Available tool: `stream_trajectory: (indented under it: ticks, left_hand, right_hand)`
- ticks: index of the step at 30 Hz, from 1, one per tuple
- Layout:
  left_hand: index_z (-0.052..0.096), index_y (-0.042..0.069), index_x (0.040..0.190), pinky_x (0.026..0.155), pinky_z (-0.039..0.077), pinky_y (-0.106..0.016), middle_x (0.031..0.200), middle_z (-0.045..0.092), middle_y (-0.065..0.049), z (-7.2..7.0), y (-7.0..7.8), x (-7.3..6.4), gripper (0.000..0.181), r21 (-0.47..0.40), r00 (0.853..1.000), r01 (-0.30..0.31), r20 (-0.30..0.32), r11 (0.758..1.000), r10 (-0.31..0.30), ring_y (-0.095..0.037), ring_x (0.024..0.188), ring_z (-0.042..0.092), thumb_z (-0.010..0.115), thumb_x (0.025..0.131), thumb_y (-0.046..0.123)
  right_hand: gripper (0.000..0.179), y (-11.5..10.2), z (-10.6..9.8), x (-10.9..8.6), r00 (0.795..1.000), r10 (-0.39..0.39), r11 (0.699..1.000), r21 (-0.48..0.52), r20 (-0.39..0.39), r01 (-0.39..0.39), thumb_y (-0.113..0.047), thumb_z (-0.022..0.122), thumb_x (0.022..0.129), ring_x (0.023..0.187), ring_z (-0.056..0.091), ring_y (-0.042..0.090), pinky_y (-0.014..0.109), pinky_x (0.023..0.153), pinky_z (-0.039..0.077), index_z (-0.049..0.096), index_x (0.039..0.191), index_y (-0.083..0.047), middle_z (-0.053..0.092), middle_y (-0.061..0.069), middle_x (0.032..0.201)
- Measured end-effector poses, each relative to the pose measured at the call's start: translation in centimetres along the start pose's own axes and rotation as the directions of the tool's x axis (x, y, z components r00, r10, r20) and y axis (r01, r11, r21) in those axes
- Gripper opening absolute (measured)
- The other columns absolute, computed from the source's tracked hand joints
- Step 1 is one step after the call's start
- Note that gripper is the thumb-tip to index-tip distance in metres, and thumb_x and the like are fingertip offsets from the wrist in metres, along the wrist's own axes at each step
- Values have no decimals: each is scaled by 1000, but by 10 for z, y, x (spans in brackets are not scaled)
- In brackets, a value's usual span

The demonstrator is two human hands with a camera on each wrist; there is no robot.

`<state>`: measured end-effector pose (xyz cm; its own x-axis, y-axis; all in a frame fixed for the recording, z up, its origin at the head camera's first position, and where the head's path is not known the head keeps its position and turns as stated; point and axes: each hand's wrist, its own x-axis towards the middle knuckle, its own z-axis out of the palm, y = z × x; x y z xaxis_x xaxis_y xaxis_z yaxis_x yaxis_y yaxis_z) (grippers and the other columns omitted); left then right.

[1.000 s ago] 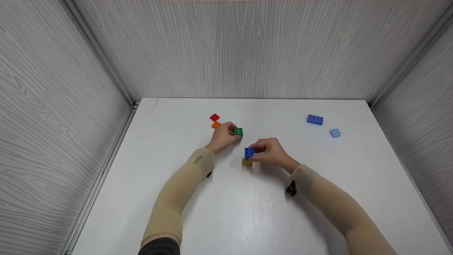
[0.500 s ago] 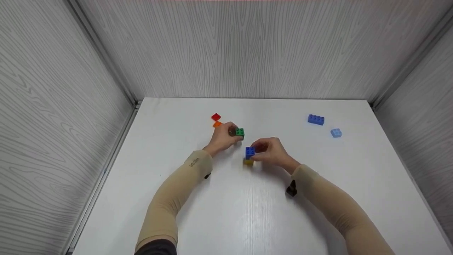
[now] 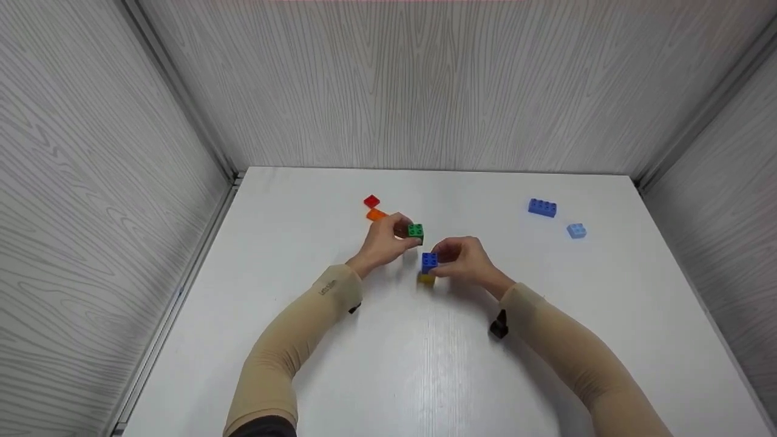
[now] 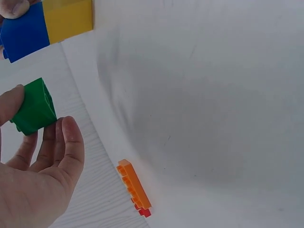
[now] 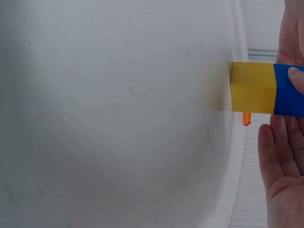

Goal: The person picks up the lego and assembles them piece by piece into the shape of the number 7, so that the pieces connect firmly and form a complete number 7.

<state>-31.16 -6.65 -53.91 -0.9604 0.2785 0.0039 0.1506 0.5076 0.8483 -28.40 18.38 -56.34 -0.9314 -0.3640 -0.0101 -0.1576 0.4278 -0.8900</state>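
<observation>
My left hand (image 3: 382,241) pinches a green toy building brick (image 3: 415,231) between thumb and fingers; in the left wrist view the green brick is held up off the table. To its right and nearer, my right hand (image 3: 466,262) grips a blue brick (image 3: 429,262) by its sides. Under that blue brick sits a yellow brick (image 5: 253,88), the two joined in one small upright stack on the white table (image 3: 364,364). A small gap separates the green brick from the stack. My right fingertips partly hide the blue brick's side.
Behind the left hand lie an orange flat brick (image 3: 376,215) and a red one (image 3: 371,201). Farther right lie a longer blue brick (image 3: 542,207) and a small light blue brick (image 3: 576,230). Grey wood-grain panels (image 3: 388,85) enclose the table.
My left hand has moved slightly right and nearer with the green brick, lifting it a little toward the stack. The right hand keeps its hold on the blue brick, almost still.
</observation>
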Motion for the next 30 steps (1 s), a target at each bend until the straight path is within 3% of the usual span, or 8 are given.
stream_trajectory:
  ticks: [8, 20, 30]
  left_hand:
    - [72, 15, 130, 112, 62, -44, 125, 81, -7, -2, 2, -9, 33, -23, 1000, -19, 8, 1000, 19, -24, 119, 74, 85, 102, 27]
    - [73, 15, 129, 113, 62, -46, 126, 82, -7, -1, 13, -22, 32, -64, 996, -82, 28, 995, 84, -26, 120, 76, 85, 102, 26]
    - [74, 15, 129, 110, 64, -42, 127, 81, -5, 5, 20, -31, 30, -87, 992, -112, 51, 990, 117, -24, 118, 76, 85, 102, 25]
  right_hand:
    - [34, 0, 0, -1, 1000, 23, 1000, -13, -2, -23, -21, 100, 85, 98, 75, 22, 28, 91, 66, 86, 115, -15, 85, 6, 111]
    - [35, 4, 0, 1, 998, -60, 998, 15, -1, 60, -15, 100, 83, 94, 78, 19, 21, 86, 64, 86, 114, -8, 86, 11, 108]
    - [35, 5, 2, 2, 997, -74, 997, 22, 3, 74, -15, 99, 84, 97, 79, 20, 20, 85, 63, 86, 116, -7, 87, 14, 109]
